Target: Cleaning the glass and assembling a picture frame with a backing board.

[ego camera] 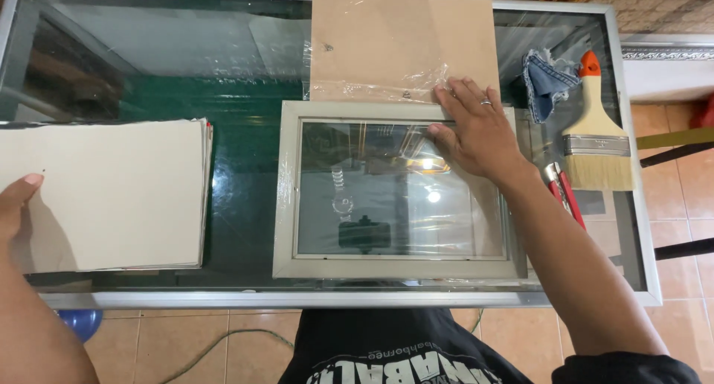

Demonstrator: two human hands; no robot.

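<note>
Glass-topped table with a silver metal rim, set over a tan tiled floor; contents listed from your body outward.

1. Stack of pale grey card sheets, lying flat at the near left. Your left hand rests on its left edge, fingers lightly curled and touching the top sheet; most of the hand is out of view, so a pinch cannot be confirmed.

2. Grey picture frame, flat at the near centre, glass pane in place and reflecting ceiling lights. Clear plastic film covers it, wrinkled along the left and lower edges. No backing shows inside it, and no card sheet lies on it.

3. Your right hand, spread flat with fingers apart, palm pressed onto the frame's upper right corner and the film there. A ring sits on one finger. Nothing is held.

4. Red-handled tool, partly hidden beside your right forearm; kind cannot be told.

5. Wide paintbrush, pale wooden handle with an orange tip, bristles toward you, at the right.

6. Scrap of blue denim cloth, just left of the brush handle.

7. Brown backing board, farthest item, touching the frame's far edge, its near part under loose film.

Status, as judged: frame and glass laid out and being steadied; board and card sheets not yet fitted.
</note>
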